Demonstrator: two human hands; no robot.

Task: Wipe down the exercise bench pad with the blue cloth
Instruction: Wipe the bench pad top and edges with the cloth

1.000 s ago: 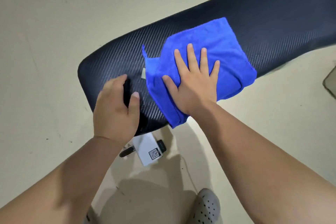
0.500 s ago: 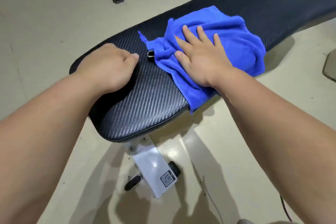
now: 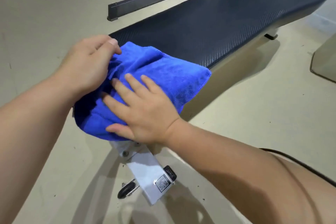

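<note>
The left hand pinches the far left edge of the blue cloth, fingers curled in a closed grip. The cloth drapes over the near end of the bench pad, whose long axis runs near-left to far-right. The right hand presses flat, fingers spread, on the cloth. Below, a white frame leg carries a QR label, unreadable.
</note>
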